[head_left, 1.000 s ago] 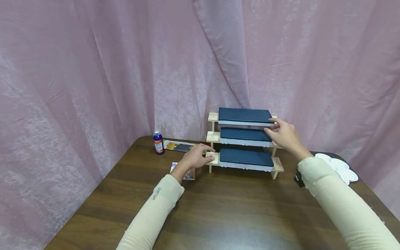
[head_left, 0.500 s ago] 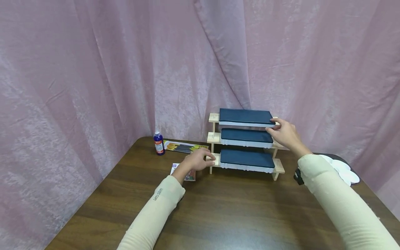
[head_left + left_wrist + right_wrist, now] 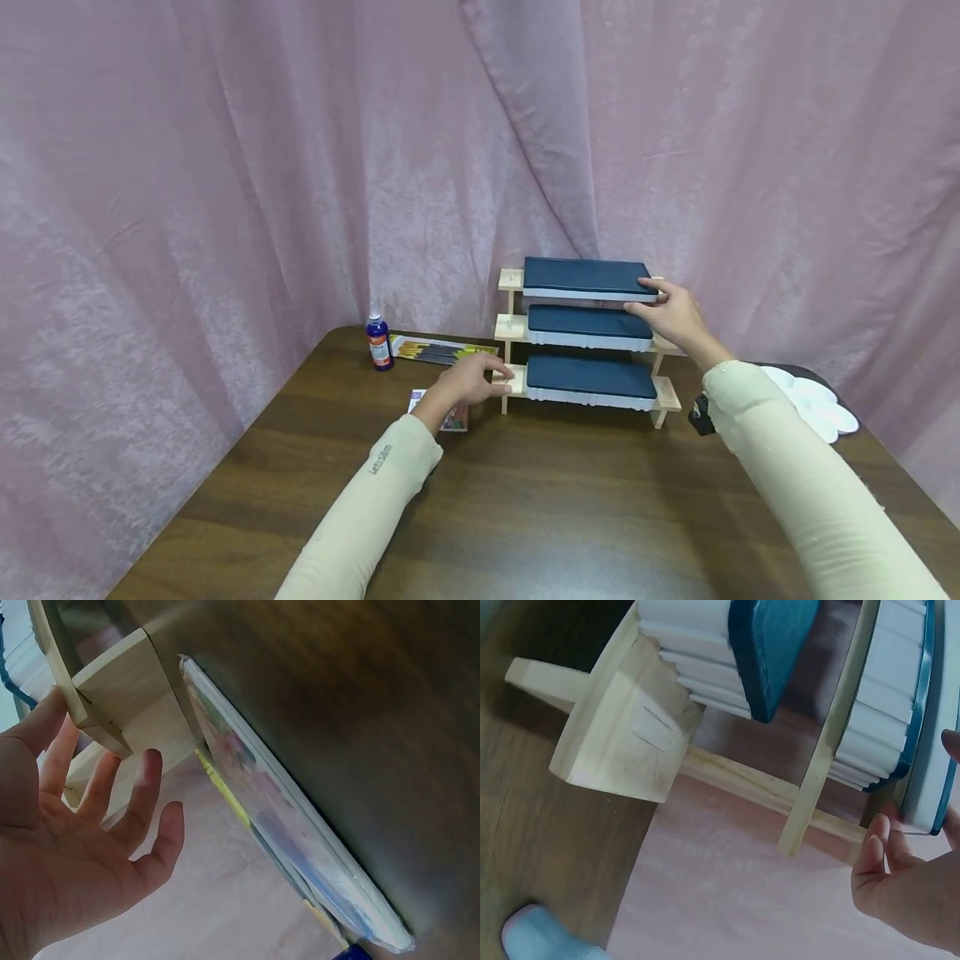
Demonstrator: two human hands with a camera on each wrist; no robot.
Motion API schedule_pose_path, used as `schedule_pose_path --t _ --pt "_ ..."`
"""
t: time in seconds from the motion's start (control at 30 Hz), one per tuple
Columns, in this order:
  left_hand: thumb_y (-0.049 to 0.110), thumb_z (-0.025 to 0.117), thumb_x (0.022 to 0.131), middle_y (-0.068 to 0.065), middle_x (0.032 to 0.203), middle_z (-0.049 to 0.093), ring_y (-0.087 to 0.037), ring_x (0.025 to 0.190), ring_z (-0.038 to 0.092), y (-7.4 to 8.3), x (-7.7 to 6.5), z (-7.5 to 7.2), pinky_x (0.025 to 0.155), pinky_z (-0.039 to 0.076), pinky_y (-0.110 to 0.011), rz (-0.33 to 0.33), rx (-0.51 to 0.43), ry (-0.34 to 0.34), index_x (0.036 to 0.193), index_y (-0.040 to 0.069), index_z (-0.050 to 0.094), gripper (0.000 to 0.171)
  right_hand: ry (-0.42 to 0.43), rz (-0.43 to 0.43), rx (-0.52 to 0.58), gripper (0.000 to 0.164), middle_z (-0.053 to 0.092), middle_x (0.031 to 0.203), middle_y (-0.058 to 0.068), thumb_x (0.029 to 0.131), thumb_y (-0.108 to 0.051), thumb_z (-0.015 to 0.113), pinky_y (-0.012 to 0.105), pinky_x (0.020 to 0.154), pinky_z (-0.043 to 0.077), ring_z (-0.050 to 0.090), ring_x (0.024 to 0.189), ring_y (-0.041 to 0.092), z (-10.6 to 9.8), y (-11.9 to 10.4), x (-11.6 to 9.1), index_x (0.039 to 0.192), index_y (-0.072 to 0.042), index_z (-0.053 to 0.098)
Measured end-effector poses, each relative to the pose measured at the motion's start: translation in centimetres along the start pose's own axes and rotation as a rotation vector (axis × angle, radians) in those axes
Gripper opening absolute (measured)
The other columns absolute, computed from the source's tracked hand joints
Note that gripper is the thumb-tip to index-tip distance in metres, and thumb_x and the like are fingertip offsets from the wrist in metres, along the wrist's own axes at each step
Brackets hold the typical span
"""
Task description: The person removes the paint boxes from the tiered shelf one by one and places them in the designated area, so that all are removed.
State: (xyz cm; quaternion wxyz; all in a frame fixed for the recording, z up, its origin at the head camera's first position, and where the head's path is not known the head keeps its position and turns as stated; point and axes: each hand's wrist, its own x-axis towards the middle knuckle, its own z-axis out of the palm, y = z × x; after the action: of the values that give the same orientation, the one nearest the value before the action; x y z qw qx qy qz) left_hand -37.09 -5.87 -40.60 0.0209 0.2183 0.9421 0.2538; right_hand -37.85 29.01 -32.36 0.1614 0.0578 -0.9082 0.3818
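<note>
A three-tier pale wooden rack (image 3: 510,327) stands at the back of the table. Each tier bears a flat white box with a dark blue lid: a top box (image 3: 585,276), a middle box (image 3: 585,322) and a bottom box (image 3: 588,379). My left hand (image 3: 467,381) pinches the left end of the lowest shelf; in the left wrist view its thumb and index finger meet the board (image 3: 90,724) while the other fingers stay loosely bent. My right hand (image 3: 675,315) grips the right end of the top box, fingertips on the lid corner, thumb lower down, partly covering the middle box's end.
Left of the rack stand a blue bottle (image 3: 379,342) and a flat pack of brushes (image 3: 431,350). A small printed pack (image 3: 454,418) lies partly under my left wrist. At the right is a white flower-shaped palette (image 3: 817,404). A pink curtain (image 3: 420,167) hangs behind the table.
My right hand has shifted slightly left along the top box. The left hand's fingers have come down onto the shelf end. The boxes and rack stay essentially in place.
</note>
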Motion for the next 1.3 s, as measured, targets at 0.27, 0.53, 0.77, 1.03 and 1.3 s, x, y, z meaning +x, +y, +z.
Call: schedule_pose_path --t 0.27,0.53,0.77,1.03,1.3 --pt "0.032 0.075 0.089 0.000 0.137 0.061 -0.023 0.132 0.050 0.1 0.3 0.3 0.104 0.044 -0.045 -0.014 -0.005 -0.038 0.112 0.026 0.077 0.024 -0.007 0.059 0.100 0.064 0.058 0.089 0.009 0.090 -0.030 0.074 0.023 0.056 0.039 0.046 0.068 0.011 -0.1 0.8 -0.2 0.144 -0.005 0.051" --pt "0.032 0.067 0.096 -0.004 0.133 0.063 -0.025 0.130 0.052 0.5 0.2 -0.1 0.107 0.042 -0.040 0.032 -0.023 -0.020 0.109 0.022 0.077 0.019 0.002 0.054 0.134 0.067 0.058 0.086 0.012 0.090 -0.035 0.074 0.025 0.059 0.042 0.050 0.070 0.014 -0.4 0.6 -0.7 0.146 -0.008 0.047" --pt "0.029 0.071 0.093 -0.005 0.131 0.064 -0.026 0.127 0.053 0.8 0.2 0.2 0.103 0.045 -0.042 0.029 -0.041 -0.018 0.107 0.023 0.077 0.017 -0.030 0.118 0.175 0.075 0.046 0.145 0.025 0.091 -0.042 0.071 0.041 0.096 0.046 0.054 0.118 0.032 -0.5 0.6 -0.8 0.152 -0.013 0.040" --pt "0.028 0.076 0.089 -0.008 0.130 0.064 -0.028 0.127 0.054 1.0 0.8 1.2 0.105 0.044 -0.043 0.046 -0.086 -0.005 0.108 0.020 0.077 0.020 0.016 0.122 0.205 0.070 0.019 0.163 0.016 0.090 -0.041 0.073 0.021 0.069 0.044 0.052 0.075 0.010 -0.9 1.6 -1.6 0.146 -0.009 0.046" --pt "0.024 0.077 0.089 -0.010 0.129 0.064 -0.029 0.127 0.054 -0.8 -0.1 0.6 0.107 0.041 -0.041 -0.009 -0.097 0.037 0.106 0.018 0.076 0.018 -0.016 0.101 0.279 0.075 0.025 0.161 0.015 0.086 -0.047 0.075 0.019 0.068 0.045 0.056 0.078 0.010 1.3 1.1 0.1 0.149 -0.017 0.047"
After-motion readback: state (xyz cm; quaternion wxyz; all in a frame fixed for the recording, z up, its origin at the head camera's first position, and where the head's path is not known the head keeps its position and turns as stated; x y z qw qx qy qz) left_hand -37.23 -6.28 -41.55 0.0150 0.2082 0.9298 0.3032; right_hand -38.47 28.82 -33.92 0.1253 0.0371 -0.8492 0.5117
